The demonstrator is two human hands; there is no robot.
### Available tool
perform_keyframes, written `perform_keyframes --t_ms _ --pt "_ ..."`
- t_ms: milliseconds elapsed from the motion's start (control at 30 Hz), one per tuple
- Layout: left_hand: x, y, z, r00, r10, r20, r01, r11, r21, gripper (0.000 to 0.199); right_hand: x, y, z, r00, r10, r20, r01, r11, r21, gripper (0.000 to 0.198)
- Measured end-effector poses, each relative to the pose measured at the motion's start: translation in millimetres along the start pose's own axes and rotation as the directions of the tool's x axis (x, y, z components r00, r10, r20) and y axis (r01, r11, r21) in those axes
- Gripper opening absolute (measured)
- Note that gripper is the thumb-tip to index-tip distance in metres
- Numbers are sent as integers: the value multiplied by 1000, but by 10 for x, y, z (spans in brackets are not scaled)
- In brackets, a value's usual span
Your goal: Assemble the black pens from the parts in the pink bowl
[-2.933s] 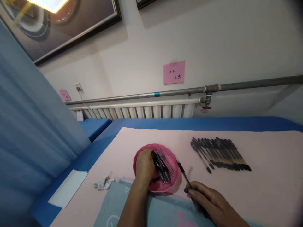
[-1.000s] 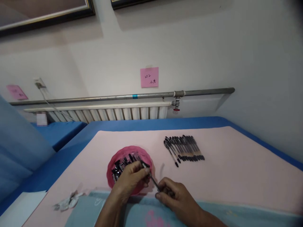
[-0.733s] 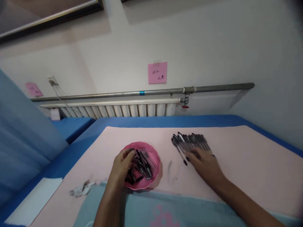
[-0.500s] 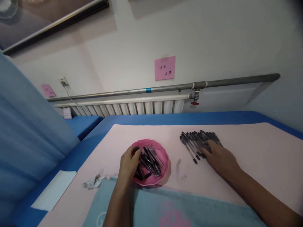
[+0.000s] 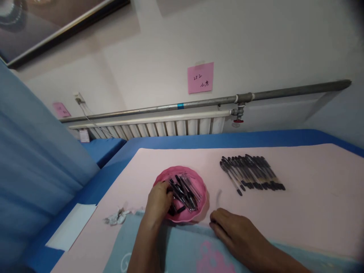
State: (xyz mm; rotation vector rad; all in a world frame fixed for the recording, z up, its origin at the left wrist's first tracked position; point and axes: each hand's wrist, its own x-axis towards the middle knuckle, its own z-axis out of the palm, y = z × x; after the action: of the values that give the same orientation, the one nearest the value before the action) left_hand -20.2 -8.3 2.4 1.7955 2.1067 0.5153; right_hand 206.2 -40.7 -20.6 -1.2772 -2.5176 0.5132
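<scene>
My left hand (image 5: 159, 200) is at the left side of a pink scalloped bowl (image 5: 201, 212), its fingers curled down over the rim. The bowl holds loose pen parts: clear pen barrels (image 5: 191, 185) and black pen caps (image 5: 181, 209). Whatever those fingers pinch is hidden from view. Right of the bowl, over the front edge of the pink sheet, my right hand (image 5: 234, 229) has its fingers closed; I cannot see whether anything is inside. Beyond it, a slanting row of black-capped pens (image 5: 250, 172) lies side by side, apart from both hands.
The pink sheet (image 5: 313, 204) covers a blue bed (image 5: 196, 141). A blue-green cloth (image 5: 182, 246) lies in front, with a crumpled tissue (image 5: 117, 217) and white paper (image 5: 71, 226) to the left. A radiator (image 5: 176, 127) and a pipe (image 5: 298, 90) run along the wall.
My right hand has left the row of pens and come back toward me, nearer the bowl. My left hand stays at the bowl with its fingers a little lower. The view has shifted slightly.
</scene>
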Motion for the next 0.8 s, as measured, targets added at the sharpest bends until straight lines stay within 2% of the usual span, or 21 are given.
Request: perform_keyframes --t_ms 67,167,400,600,800 --pt "5 12 15 1000 8 19 -10 997 81 21 15 -31 39 1000 23 17 -24 1000 19 17" --pt "16 21 59 998 26 57 -32 995 98 28 53 -1 23 998 60 25 -60 998 29 17" --pt "6 55 94 997 -30 64 15 973 231 32 59 -19 -9 997 53 50 -54 998 11 17" --pt "-37 110 66 995 4 99 -27 972 232 36 64 -19 -6 999 44 31 -44 999 17 16" --pt "-38 139 96 992 69 103 -91 970 226 28 72 -14 -18 999 40 32 -41 999 24 16"
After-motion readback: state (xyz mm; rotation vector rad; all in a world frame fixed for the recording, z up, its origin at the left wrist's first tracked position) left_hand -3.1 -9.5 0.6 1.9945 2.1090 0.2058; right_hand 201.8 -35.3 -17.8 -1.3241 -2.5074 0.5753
